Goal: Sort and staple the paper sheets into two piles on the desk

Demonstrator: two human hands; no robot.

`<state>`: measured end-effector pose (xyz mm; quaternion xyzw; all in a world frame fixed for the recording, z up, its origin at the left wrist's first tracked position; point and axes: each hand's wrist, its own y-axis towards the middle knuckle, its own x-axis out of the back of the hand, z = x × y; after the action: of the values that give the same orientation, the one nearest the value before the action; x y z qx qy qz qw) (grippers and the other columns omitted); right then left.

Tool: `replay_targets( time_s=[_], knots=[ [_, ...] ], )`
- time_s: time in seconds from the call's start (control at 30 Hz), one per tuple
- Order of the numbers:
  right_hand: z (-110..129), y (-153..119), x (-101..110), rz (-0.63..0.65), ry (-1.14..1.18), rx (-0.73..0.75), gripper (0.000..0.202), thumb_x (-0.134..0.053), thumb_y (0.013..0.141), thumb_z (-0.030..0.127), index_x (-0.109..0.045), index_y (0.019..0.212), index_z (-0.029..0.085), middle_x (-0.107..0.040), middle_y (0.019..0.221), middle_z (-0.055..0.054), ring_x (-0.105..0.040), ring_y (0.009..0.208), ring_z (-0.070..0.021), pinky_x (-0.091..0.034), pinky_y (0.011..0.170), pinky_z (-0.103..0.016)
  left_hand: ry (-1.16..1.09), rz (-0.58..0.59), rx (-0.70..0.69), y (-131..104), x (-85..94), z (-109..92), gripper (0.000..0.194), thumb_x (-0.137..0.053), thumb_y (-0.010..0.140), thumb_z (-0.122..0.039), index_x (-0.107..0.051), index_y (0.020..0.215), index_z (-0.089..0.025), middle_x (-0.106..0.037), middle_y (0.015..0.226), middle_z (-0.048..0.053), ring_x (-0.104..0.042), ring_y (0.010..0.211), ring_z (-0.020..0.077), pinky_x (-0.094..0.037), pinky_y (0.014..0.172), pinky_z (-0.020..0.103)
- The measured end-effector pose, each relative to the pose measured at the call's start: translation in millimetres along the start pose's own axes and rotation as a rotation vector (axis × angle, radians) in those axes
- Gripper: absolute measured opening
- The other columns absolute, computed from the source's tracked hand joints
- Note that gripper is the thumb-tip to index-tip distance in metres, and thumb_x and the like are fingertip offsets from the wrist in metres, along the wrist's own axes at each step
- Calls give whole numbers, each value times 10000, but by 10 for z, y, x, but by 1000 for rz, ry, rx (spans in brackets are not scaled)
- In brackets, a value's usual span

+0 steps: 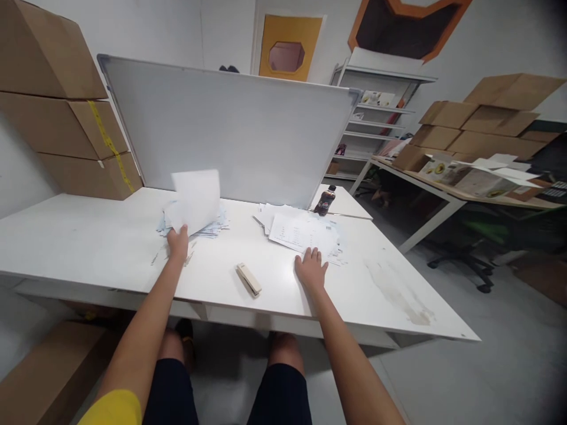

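In my left hand [178, 243] is a white sheet of paper [197, 198], pinched at its lower edge and tilted up. Beneath it lies a messy pile of bluish-white papers [217, 225]. My right hand [311, 268] rests with spread fingers at the near edge of another pile, whose top printed sheet [292, 231] shows rows of small text. Between the two hands, nearer the table's front, lies a cream stapler [248, 279].
A whiteboard [230, 136] stands upright along the back of the white table [88, 236]. Behind the right pile is a dark drink bottle [325, 200]. Cardboard boxes [80, 130] are stacked at the left. A grey smudge [403, 295] marks the table's right side.
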<state>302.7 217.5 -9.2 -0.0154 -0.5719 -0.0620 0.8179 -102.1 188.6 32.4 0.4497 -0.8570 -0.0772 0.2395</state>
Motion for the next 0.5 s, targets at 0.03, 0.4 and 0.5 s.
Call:
replay_targets(
  time_s=[0.03,0.4,0.5],
  knots=[
    [3,-1,1,-3,2,2,686,-210,938,412,-204,1518,46,-134,1606,-158,-99,1479,-288,-68,1165,-561,-177,-73,59,-84,1,-47,303,-514,850,-276,-612,1091,-119,-665,1141,155,-612,1116,251,-470,996,379],
    [-111,-184,231,-295,377,84,519,-201,890,230,-602,1198,110,-556,1358,-152,-434,1314,-222,-252,1124,-435,-1002,-60,446,-2128,478,-617,303,-621,804,-220,-612,1106,-198,-696,1135,85,-634,1131,253,-516,998,430],
    [-128,-421,331,-516,690,62,426,-268,869,267,-638,1029,131,-654,1158,-151,-556,1133,-229,-368,1027,-395,-1039,-95,568,-2505,647,-601,360,-601,786,-133,-615,1135,-215,-680,1179,71,-619,1157,238,-481,1041,418]
  ],
)
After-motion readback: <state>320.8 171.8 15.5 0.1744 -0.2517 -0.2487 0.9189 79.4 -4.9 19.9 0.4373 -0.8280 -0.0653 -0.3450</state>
